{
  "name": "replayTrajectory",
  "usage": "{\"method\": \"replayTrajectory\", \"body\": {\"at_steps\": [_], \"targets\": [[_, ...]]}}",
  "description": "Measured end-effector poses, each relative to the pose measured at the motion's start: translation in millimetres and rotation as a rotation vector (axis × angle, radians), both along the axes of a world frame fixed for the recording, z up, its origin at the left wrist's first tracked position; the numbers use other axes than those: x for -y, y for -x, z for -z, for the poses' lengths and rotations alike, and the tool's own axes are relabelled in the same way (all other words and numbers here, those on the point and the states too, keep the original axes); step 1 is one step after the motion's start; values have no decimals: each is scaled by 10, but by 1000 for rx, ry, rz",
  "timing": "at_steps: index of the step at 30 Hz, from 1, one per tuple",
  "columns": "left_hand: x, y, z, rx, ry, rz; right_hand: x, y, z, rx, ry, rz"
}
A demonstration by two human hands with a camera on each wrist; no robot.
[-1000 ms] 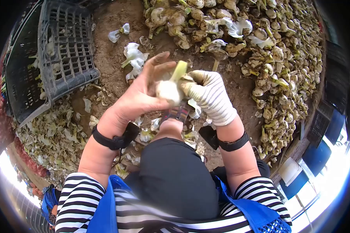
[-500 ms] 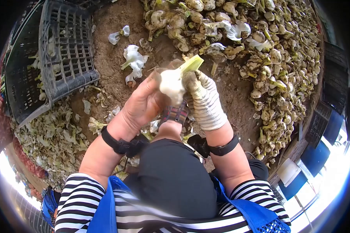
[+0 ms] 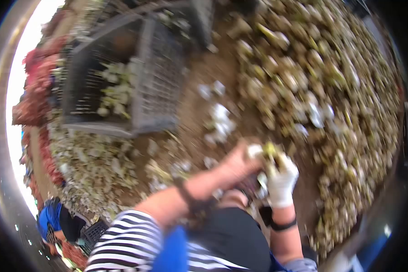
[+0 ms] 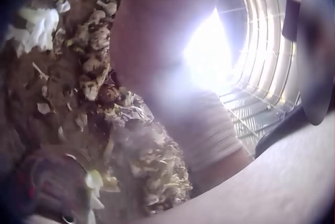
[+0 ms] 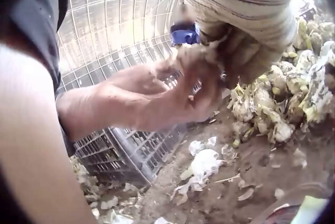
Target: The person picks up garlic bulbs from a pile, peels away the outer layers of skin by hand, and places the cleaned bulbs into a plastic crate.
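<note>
A white garlic bulb point(image 3: 254, 151) with a green stem point(image 3: 270, 149) is between the two hands, blurred in the head view. The bare left hand point(image 3: 240, 162) has its fingers round the bulb. At the stem side, the gloved right hand point(image 3: 282, 179) pinches with curled fingers. The right wrist view shows the left hand point(image 5: 152, 101) below the bulb point(image 5: 196, 56) and the striped glove of the right hand point(image 5: 246, 4) against it. Fingers and glove partly cover the bulb. In the left wrist view the hands are large and washed out, and their grip cannot be told.
A black crate point(image 3: 156, 81) with trimmed garlic point(image 3: 118, 88) lies to the left. A large heap of untrimmed garlic point(image 3: 349, 136) fills the right. White peelings point(image 3: 221, 122) lie on the soil between, and more scraps point(image 3: 95, 167) at the lower left. Another person point(image 3: 54, 222) is at far left.
The head view has turned left, so the crate and its garlic show more fully and the hands appear further right and lower. The hands still hold the bulb between them.
</note>
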State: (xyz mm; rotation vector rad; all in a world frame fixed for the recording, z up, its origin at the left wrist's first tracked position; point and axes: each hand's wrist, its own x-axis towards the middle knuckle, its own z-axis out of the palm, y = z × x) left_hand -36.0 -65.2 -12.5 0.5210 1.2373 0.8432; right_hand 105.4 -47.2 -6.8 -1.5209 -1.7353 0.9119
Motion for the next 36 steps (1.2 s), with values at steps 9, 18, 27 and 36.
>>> {"method": "replayTrajectory", "body": {"at_steps": [9,18,27,36], "targets": [[-78,923,-684,386,214,-349,56,-203,9,-742,709,161],[-610,2912,-2188,-147,-831,-1039,144,-477,511,-809,683,363],[247,647,264,-648,-711,495,-159,-1505,1216,-303,217,733],[562,-435,1026,55,-300,646,72,-162,1339,743,-63,-219]]}}
